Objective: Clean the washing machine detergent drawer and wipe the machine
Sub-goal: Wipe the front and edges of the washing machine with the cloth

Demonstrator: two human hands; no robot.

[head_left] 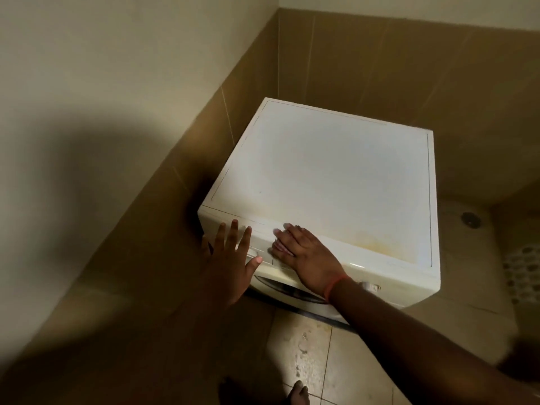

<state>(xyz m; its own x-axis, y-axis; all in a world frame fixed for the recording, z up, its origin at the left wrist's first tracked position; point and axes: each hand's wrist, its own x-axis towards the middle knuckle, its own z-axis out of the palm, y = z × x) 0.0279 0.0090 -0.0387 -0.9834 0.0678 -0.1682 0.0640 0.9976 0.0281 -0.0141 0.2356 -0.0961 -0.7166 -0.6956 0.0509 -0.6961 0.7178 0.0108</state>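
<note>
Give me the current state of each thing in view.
Drawer: shut, flush with the front.
Machine top: bare, yellowish stain near the front right.
Left hand: open, fingers spread at the drawer.
Right hand: flat on the front edge.
Floor: wet spots.

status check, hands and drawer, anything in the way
Left hand open, fingers spread over drawer front. Right hand flat on washing machine front edge. Drawer looks closed. No cloth in view, nothing blocking.
</note>
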